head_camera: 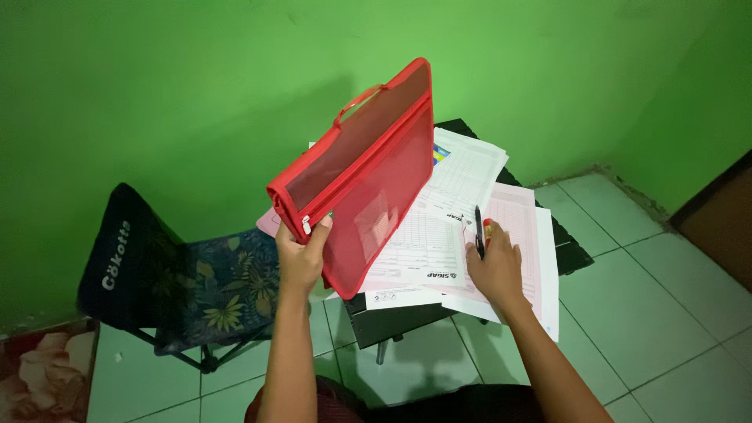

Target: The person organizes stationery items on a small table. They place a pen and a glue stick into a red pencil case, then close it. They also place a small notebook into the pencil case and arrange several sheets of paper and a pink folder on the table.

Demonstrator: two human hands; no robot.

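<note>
While the small dark worktop (576, 252) sits at centre under loose white and pink printed paper sheets (470, 227), I see the flat red mesh-and-fabric zip folder (356, 176) lifted above it at ten o'clock. My left hand (301, 254) grips its lower corner; it looks light and floppy, better held along the stitched edge. My right hand (495, 270), at four o'clock, presses the slippery sheets, its grip on a slim black pen (479, 232).

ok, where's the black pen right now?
Head view, right of centre: the slim black pen stands in the right hand, over the pink form sheet, beside the red mesh zip folder.
</note>
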